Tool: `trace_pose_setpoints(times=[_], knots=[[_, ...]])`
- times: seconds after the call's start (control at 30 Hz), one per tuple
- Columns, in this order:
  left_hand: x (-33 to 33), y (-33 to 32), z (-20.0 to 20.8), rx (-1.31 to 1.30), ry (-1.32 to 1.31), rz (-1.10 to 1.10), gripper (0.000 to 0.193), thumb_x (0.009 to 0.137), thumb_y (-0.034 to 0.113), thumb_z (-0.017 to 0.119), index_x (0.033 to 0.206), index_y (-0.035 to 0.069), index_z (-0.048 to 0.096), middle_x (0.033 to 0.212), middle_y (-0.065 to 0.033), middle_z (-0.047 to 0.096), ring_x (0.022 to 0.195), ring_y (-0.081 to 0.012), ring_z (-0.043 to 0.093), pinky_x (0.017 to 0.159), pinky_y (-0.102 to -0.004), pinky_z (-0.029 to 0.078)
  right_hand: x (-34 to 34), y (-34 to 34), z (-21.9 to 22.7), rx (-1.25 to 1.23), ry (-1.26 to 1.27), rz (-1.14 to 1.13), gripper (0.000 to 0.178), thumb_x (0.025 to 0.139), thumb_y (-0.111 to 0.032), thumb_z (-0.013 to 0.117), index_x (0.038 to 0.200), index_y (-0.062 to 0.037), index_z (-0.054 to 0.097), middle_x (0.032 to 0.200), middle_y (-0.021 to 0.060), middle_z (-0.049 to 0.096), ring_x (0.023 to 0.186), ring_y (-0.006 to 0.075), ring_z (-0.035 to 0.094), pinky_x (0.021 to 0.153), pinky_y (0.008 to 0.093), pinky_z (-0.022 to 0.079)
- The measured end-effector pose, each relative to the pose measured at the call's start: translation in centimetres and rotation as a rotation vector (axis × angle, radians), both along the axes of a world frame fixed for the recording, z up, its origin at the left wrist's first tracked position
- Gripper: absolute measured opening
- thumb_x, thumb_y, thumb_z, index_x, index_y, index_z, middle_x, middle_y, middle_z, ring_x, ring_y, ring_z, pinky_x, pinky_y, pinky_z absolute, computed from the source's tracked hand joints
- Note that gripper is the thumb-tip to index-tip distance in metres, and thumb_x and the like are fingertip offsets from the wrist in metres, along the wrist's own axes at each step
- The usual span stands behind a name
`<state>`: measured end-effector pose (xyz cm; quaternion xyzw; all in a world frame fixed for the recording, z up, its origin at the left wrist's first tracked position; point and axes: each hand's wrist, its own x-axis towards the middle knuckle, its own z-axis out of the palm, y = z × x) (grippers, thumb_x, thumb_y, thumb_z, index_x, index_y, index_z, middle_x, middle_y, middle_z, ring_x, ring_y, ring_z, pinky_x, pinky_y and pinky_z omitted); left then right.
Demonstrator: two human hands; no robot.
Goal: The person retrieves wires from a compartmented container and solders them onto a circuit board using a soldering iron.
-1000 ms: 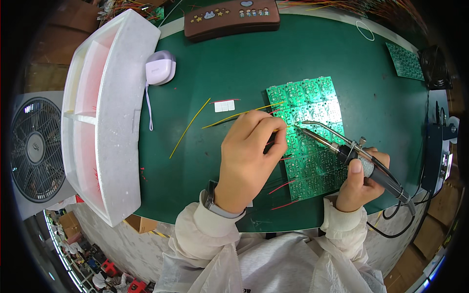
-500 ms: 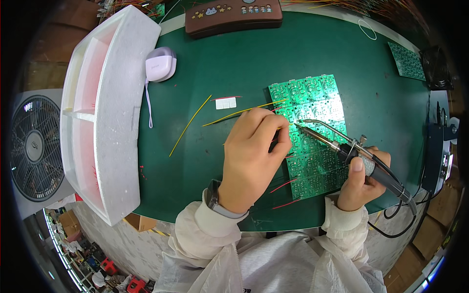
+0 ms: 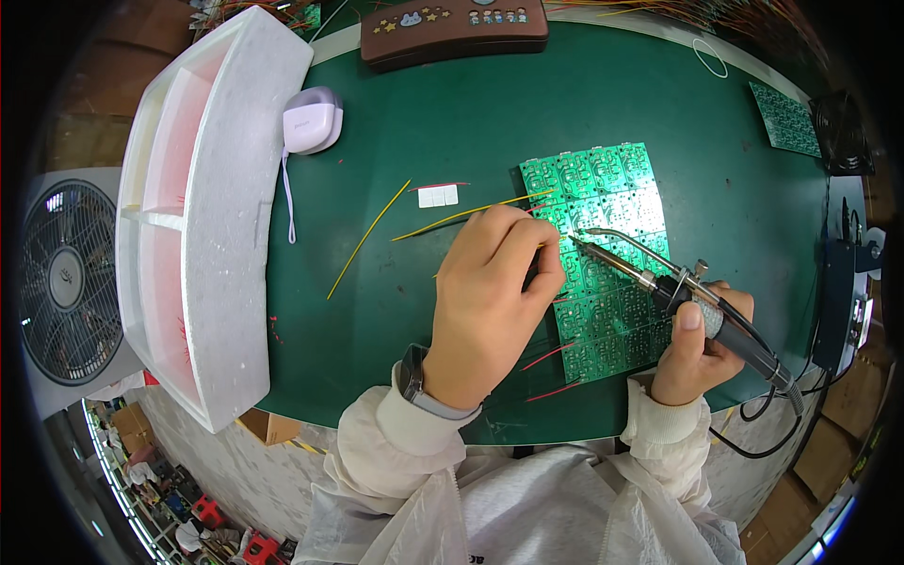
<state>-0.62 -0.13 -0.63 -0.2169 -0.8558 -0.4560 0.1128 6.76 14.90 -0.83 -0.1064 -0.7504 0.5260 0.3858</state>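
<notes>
A green circuit board panel (image 3: 603, 325) lies on the green mat, with red and yellow wires along its left edge. My left hand (image 3: 490, 306) is closed in a pinch over that edge, on a thin wire whose yellow end shows by the fingertips. My right hand (image 3: 695, 363) grips a soldering iron (image 3: 723, 334) with a curved metal feed tube (image 3: 645, 250) clamped alongside. The iron's tip meets the board close to my left fingertips. A loose yellow wire (image 3: 369, 240) and white label pieces (image 3: 438, 195) lie left of the board.
A white foam box (image 3: 231, 226) with compartments stands at the left, a lilac case (image 3: 313, 122) beside it. A brown pencil case (image 3: 452, 38) sits at the far edge. Another circuit board (image 3: 784, 120) lies far right, near a dark soldering station (image 3: 841, 301). A fan (image 3: 71, 273) stands far left.
Both hands and the soldering iron hold nearly the same place. The whole view has shifted very slightly; nothing has been let go.
</notes>
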Motion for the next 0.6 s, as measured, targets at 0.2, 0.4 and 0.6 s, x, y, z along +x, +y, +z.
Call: trace_pose_setpoints(times=[0.2,0.4,0.6], knots=[[0.0,0.0,0.0,-0.016,0.025,-0.001,0.015,0.062,-0.007,0.061,0.073,0.002,0.054,0.074,-0.0064,0.053,0.064,-0.0178,0.054,0.058,-0.0259,0.044,0.1,0.0,0.2,-0.006,-0.007,0.061,0.033,0.071,-0.022,0.067,0.078,0.0031,0.048,0.066,0.005,0.049,0.055,0.0119,0.043,0.051,0.0235,0.036],[-0.1,0.0,-0.1,-0.018,0.036,-0.001,0.015,0.062,-0.007,0.061,0.073,0.002,0.054,0.073,-0.0067,0.053,0.065,-0.0188,0.053,0.058,-0.0267,0.044,0.2,0.5,0.3,0.047,-0.009,0.133,0.031,0.071,-0.02,0.067,0.079,0.0031,0.048,0.064,0.0058,0.052,0.053,0.0113,0.043,0.049,0.0225,0.036],[0.0,-0.1,-0.1,-0.043,0.045,-0.008,0.014,0.063,-0.006,0.061,0.074,0.002,0.055,0.074,-0.0068,0.053,0.065,-0.0191,0.054,0.058,-0.0271,0.044,0.3,1.3,0.8,0.098,-0.073,0.233,0.029,0.07,-0.017,0.066,0.08,0.0026,0.048,0.061,0.006,0.052,0.051,0.0102,0.044,0.047,0.0217,0.036]])
